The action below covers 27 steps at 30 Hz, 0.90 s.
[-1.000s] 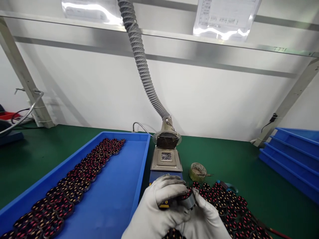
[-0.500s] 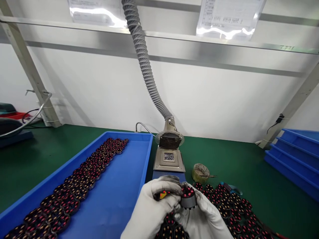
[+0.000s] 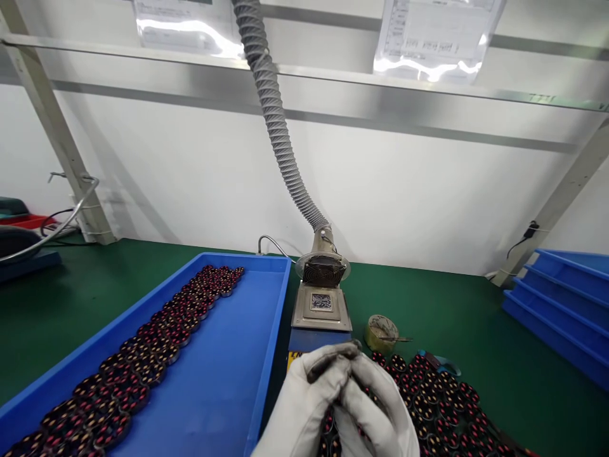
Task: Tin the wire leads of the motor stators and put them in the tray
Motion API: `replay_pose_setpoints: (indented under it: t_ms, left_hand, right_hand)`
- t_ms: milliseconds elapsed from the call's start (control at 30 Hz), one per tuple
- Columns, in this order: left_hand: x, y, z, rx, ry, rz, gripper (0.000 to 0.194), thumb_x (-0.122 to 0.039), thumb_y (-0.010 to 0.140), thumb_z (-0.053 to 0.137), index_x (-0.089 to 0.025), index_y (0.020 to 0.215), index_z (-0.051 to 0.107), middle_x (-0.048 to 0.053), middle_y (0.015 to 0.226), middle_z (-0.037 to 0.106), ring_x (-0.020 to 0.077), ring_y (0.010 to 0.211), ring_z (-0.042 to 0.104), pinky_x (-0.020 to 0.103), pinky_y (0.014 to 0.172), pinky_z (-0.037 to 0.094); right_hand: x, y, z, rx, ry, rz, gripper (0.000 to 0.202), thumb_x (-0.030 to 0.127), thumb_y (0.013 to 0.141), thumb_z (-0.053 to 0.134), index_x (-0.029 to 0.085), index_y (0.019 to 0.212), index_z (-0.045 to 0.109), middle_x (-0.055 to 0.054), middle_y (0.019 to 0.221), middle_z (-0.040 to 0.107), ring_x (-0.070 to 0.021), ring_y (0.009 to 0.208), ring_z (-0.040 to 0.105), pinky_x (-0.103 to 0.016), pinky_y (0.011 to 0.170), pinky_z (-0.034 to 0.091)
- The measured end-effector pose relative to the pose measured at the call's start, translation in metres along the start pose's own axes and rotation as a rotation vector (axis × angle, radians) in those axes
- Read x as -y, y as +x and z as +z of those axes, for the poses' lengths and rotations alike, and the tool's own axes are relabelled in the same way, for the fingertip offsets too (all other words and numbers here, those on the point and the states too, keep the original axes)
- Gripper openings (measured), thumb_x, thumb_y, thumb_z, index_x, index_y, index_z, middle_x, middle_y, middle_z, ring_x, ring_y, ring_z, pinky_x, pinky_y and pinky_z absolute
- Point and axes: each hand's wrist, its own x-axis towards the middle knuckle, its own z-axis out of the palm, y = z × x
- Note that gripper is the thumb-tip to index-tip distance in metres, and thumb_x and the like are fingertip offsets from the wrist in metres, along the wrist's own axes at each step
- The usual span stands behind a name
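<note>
My left hand, in a white glove with blackened fingertips, is closed, its fingers bent against those of my right hand. The right glove is also closed. Whatever lies between the fingers is hidden by them. Below and to the right of my hands, many round black parts with red and tan marks lie in a pile on the green table. Just beyond the hands stands a metal-topped device with a dark square plate.
A long blue tray on the left holds rows of similar round parts. A fume hood with a ribbed hose rises behind the device. A small round tin stands right of it, and stacked blue trays at far right.
The round part that showed between my hands is now hidden from view. My fingers have closed together, and the left hand has moved slightly right.
</note>
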Motion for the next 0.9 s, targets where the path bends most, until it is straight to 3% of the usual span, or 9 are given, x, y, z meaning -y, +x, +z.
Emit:
replay_pose_setpoints:
  t_ms: [133,233,333,433,533,633,700,800,900]
  left_hand:
    - [0.014,0.004,-0.001,-0.199,-0.243,0.085,0.017,-0.03,0.059,0.081,-0.02,0.069,0.071,0.002,0.073,0.07,0.0181,0.075,0.065,0.024,0.076,0.051]
    - [0.007,0.006,-0.009,-0.354,-0.19,0.223,0.022,-0.031,0.056,0.082,-0.021,0.072,0.071,0.002,0.078,0.071,0.0163,0.077,0.065,0.021,0.077,0.05]
    - [-0.003,0.005,-0.009,-0.266,0.044,0.076,0.037,-0.029,0.054,0.083,-0.018,0.087,0.07,0.007,0.086,0.071,0.0183,0.081,0.064,0.021,0.075,0.05]
    - [-0.001,0.003,-0.003,-0.212,0.004,-0.056,0.033,-0.029,0.053,0.083,-0.017,0.081,0.07,0.007,0.079,0.071,0.0201,0.073,0.065,0.025,0.069,0.052]
    - [0.004,0.002,-0.001,-0.331,-0.097,0.039,0.025,-0.029,0.053,0.083,-0.019,0.071,0.07,0.003,0.071,0.071,0.0154,0.065,0.064,0.02,0.063,0.052]
    - [0.0,0.001,-0.004,-0.363,-0.072,0.186,0.027,-0.028,0.051,0.084,-0.019,0.072,0.07,0.003,0.078,0.072,0.0154,0.073,0.064,0.018,0.069,0.05]
    - [-0.003,-0.001,-0.007,-0.274,-0.018,0.124,0.032,-0.025,0.055,0.082,-0.018,0.084,0.07,0.006,0.087,0.071,0.0186,0.082,0.063,0.022,0.073,0.05]
    - [-0.004,-0.003,-0.009,-0.122,-0.025,-0.068,0.034,-0.02,0.063,0.078,-0.016,0.094,0.066,0.009,0.091,0.068,0.018,0.079,0.061,0.025,0.072,0.049]
    - [-0.003,-0.001,-0.009,-0.134,0.019,-0.092,0.028,-0.019,0.062,0.078,-0.014,0.086,0.066,0.006,0.08,0.068,0.0155,0.072,0.06,0.025,0.07,0.048]
  right_hand:
    - [0.001,0.001,0.002,-0.062,-0.022,0.002,0.05,0.005,0.068,0.06,0.036,0.108,0.058,-0.002,0.109,0.057,-0.0224,0.095,0.059,-0.036,0.076,0.053]
    - [-0.002,0.006,0.001,-0.152,-0.032,0.023,0.051,0.004,0.066,0.063,0.034,0.106,0.057,-0.002,0.109,0.057,-0.0217,0.093,0.06,-0.036,0.074,0.053]
    - [-0.006,0.007,-0.002,-0.156,-0.009,-0.005,0.048,0.006,0.067,0.062,0.032,0.106,0.057,-0.002,0.11,0.059,-0.0221,0.095,0.059,-0.037,0.077,0.051]
    - [-0.006,0.005,-0.003,-0.119,0.001,-0.042,0.046,0.007,0.068,0.061,0.031,0.107,0.059,-0.002,0.111,0.06,-0.0241,0.098,0.058,-0.04,0.079,0.051]
    - [-0.004,0.003,-0.004,-0.09,0.033,-0.045,0.049,0.005,0.066,0.062,0.032,0.108,0.059,-0.001,0.111,0.06,-0.0245,0.098,0.059,-0.042,0.08,0.052]
    - [-0.003,0.002,-0.004,-0.112,0.05,-0.014,0.054,0.002,0.064,0.062,0.032,0.108,0.058,-0.001,0.11,0.061,-0.0251,0.096,0.06,-0.044,0.079,0.052]
    - [-0.002,0.003,-0.006,-0.074,0.052,-0.008,0.056,0.001,0.064,0.062,0.033,0.11,0.056,0.0,0.113,0.06,-0.0252,0.098,0.059,-0.045,0.08,0.052]
    - [-0.002,0.004,-0.01,0.027,0.068,-0.038,0.054,0.004,0.07,0.06,0.034,0.115,0.053,0.0,0.116,0.059,-0.0246,0.104,0.057,-0.045,0.085,0.049]
    - [-0.002,0.005,-0.011,0.05,0.065,-0.071,0.051,0.007,0.074,0.059,0.033,0.117,0.052,-0.001,0.116,0.059,-0.024,0.104,0.057,-0.044,0.087,0.048]
